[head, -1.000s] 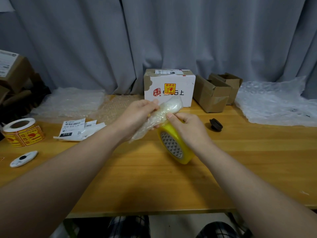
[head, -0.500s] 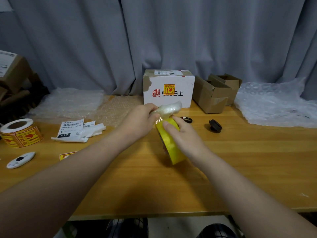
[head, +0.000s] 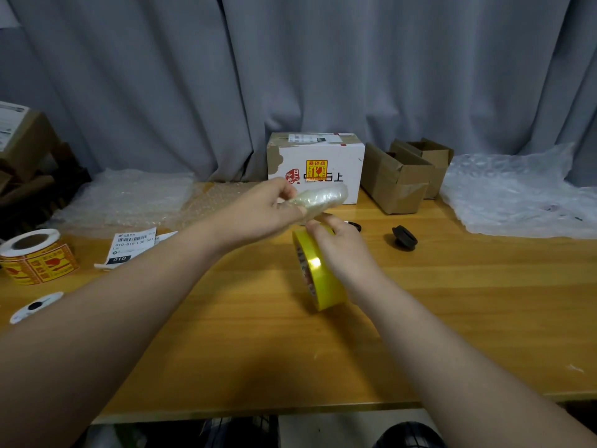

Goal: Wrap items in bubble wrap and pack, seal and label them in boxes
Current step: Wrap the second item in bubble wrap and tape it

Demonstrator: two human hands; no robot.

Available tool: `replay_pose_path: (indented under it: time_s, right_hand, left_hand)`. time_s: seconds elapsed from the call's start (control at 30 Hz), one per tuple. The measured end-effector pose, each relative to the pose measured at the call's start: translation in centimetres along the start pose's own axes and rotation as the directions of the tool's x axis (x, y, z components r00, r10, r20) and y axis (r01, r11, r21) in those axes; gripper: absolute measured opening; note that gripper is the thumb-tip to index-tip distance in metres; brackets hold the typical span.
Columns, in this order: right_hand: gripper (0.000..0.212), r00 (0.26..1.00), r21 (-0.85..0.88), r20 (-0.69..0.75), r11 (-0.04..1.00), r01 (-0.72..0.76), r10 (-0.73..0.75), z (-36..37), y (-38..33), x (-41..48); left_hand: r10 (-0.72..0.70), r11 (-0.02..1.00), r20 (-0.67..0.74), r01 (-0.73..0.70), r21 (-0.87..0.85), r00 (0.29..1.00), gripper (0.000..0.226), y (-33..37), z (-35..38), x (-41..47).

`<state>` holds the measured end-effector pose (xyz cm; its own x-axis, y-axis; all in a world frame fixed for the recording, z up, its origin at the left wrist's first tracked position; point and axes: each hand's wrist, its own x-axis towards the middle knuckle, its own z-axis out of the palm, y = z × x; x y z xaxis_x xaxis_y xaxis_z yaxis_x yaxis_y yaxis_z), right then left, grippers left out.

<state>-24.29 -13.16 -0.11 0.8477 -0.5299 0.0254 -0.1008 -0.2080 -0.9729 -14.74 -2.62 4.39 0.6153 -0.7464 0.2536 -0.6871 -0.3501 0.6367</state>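
Tape work looks to be the step in hand. The left hand [head: 268, 211] holds a small wrapped bundle [head: 323, 197] clear of the counter [head: 452, 318], its grip clamped round the near end. That leaves the far end sticking out free toward one o'clock, where a strip can reach it. The right hand [head: 339, 250] sits at five o'clock from the bundle, its grip curled round a yellow tape roll [head: 318, 273] held on edge. Its fingertips are at the top of the roll, almost touching the wrap. That posture suits drawing the loose end up onto the bundle, though whether any tape bridges the two is too fine to tell. Holding both in the air, I judge, lets the bundle turn while tape goes round it. At twelve o'clock from the hands a white box [head: 316, 166] with a fragile sticker stands closed before the curtain [head: 290, 76]. At two o'clock two brown boxes [head: 397, 182] lie open, probably meant for the bundle. A bubble wrap heap [head: 517, 195] lies farther out toward three o'clock and a bubble wrap sheet [head: 129, 195] at nine o'clock, both handy for the next item. A sticker roll [head: 35, 257] and shipping labels [head: 134, 244] sit farther along at nine o'clock, likely kept for labelling, with a small white tool [head: 35, 307] at eight o'clock. A black cap [head: 403, 237] rests on the counter at three o'clock from the right hand.
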Motion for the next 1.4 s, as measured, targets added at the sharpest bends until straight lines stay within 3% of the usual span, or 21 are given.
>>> replay_pose_path:
  time_s: [0.1, 0.2, 0.33, 0.47, 0.53, 0.6, 0.67, 0.73, 0.8, 0.9, 0.97, 1.0, 1.03, 1.07, 1.13, 1.2, 1.23, 1.3, 1.4]
  right_hand:
    - [0.038, 0.999, 0.077, 0.023, 0.996, -0.040, 0.038, -1.0, 0.1, 0.3]
    - [0.037, 0.997, 0.104, 0.070, 0.993, -0.048, 0.041, -1.4, 0.1, 0.0]
    - [0.040, 0.989, 0.157, 0.105, 0.981, -0.117, 0.101, -1.4, 0.3, 0.2]
    - [0.085, 0.992, 0.089, -0.012, 0.988, -0.126, 0.128, -1.5, 1.2, 1.5]
    - [0.096, 0.983, -0.016, -0.182, 0.999, 0.032, -0.034, -2.2, 1.1, 2.0]
    - [0.088, 0.926, -0.280, -0.248, 0.936, 0.211, -0.283, -3.2, 0.7, 2.9]
    - [0.066, 0.895, -0.430, -0.113, 0.833, 0.346, -0.431, -4.2, -0.4, 4.1]
    - [0.037, 0.882, -0.416, 0.050, 0.793, 0.445, -0.469, -4.7, -1.3, 5.4]
    - [0.016, 0.872, -0.399, 0.114, 0.782, 0.478, -0.475, -4.8, -1.9, 6.4]
    - [0.016, 0.880, -0.440, 0.065, 0.778, 0.448, -0.471, -4.1, -1.8, 7.6]
    - [0.020, 0.879, -0.459, 0.001, 0.780, 0.425, -0.478, -3.6, -1.3, 8.0]
    - [0.019, 0.877, -0.452, -0.037, 0.791, 0.412, -0.478, -3.4, -1.1, 8.2]
    - [0.016, 0.882, -0.422, -0.072, 0.815, 0.397, -0.466, -3.3, -0.8, 8.3]
    - [0.014, 0.890, -0.386, -0.098, 0.841, 0.378, -0.445, -3.2, -0.6, 8.4]
    - [0.015, 0.902, -0.348, -0.121, 0.868, 0.353, -0.415, -3.3, -0.4, 8.5]
    - [0.016, 0.909, -0.316, -0.070, 0.873, 0.370, -0.411, -3.3, -0.5, 8.6]
    - [0.019, 0.912, -0.286, -0.016, 0.876, 0.389, -0.410, -3.2, -0.7, 8.5]
    - [0.029, 0.926, -0.227, 0.081, 0.898, 0.378, -0.370, -3.4, -1.3, 8.4]
    - [0.012, 0.938, -0.353, 0.107, 0.869, 0.346, -0.330, -3.8, -2.8, 8.3]
  left_hand:
    - [0.057, 0.989, -0.015, -0.054, 0.141, 0.998, 0.039, 0.0, 0.2, 0.5]
    - [0.095, 0.992, -0.139, -0.081, 0.098, 0.986, 0.029, -0.1, 0.2, 1.6]
    - [0.198, 0.964, -0.122, -0.171, 0.205, 0.973, 0.019, 0.3, 0.7, 2.3]
    - [0.260, 0.869, -0.025, -0.222, 0.442, 0.965, 0.039, 0.0, 0.4, 3.2]
    - [0.286, 0.782, 0.014, -0.242, 0.575, 0.958, 0.033, -0.2, 0.1, 3.6]
    - [0.323, 0.715, 0.032, -0.266, 0.646, 0.946, 0.026, -0.4, 0.0, 3.8]
    - [0.365, 0.679, 0.053, -0.304, 0.668, 0.930, 0.023, -0.5, -0.1, 4.0]
    - [0.406, 0.677, 0.052, -0.339, 0.654, 0.912, 0.023, -1.0, -0.2, 4.6]
    - [0.395, 0.687, 0.051, -0.332, 0.646, 0.917, 0.028, -1.6, -0.3, 5.4]
    - [0.378, 0.733, -0.092, -0.237, 0.637, 0.921, 0.035, -2.8, 0.5, 5.6]
    - [0.424, 0.824, -0.354, -0.194, 0.532, 0.834, 0.034, -3.3, 1.4, 4.8]
    - [0.386, 0.893, -0.468, -0.194, 0.407, 0.795, 0.027, -3.4, 1.8, 4.2]
    - [0.286, 0.954, -0.521, -0.189, 0.232, 0.804, 0.022, -3.6, 2.3, 3.7]
    - [0.125, 0.991, -0.490, -0.130, 0.025, 0.863, 0.026, -3.6, 2.8, 3.3]
    - [-0.205, 0.938, -0.167, 0.144, -0.315, 0.964, 0.044, -3.6, 3.8, 2.8]
    - [-0.311, 0.782, 0.134, 0.333, -0.527, 0.941, 0.047, -3.4, 4.6, 2.6]
    - [-0.303, 0.722, 0.165, 0.339, -0.603, 0.938, 0.040, -3.3, 5.0, 2.7]
    - [-0.316, 0.673, 0.062, 0.270, -0.689, 0.947, 0.024, -2.8, 5.6, 3.0]
    - [-0.348, 0.722, -0.095, 0.202, -0.661, 0.933, 0.015, -2.5, 6.0, 3.5]
